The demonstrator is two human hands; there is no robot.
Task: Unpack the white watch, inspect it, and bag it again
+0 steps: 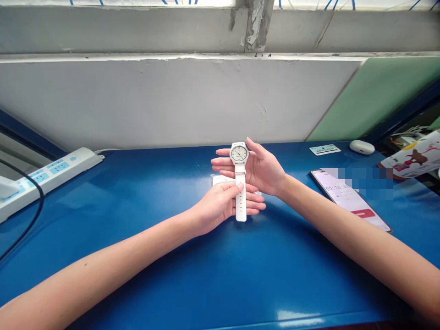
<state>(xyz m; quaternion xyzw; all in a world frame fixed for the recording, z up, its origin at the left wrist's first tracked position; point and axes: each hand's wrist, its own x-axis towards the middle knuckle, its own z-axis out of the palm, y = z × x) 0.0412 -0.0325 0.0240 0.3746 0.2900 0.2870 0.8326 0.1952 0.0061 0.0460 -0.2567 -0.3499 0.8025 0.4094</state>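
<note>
A white wristwatch (pixel 239 174) with a round pale dial stands upright above the middle of the blue table (pixel 172 266). My left hand (pixel 220 204) pinches the lower strap between thumb and fingers. My right hand (pixel 256 167) is behind the watch, palm toward me, fingers stretched out to the left and cradling the watch head. A small white box or card (pixel 217 179) lies on the table just behind my left hand, mostly hidden.
A white power strip (pixel 48 176) with a black cable lies at the left edge. A phone (pixel 350 199) with a lit screen lies at the right, a white card (pixel 325 149) and white earbud case (pixel 361 146) behind it. Grey wall behind.
</note>
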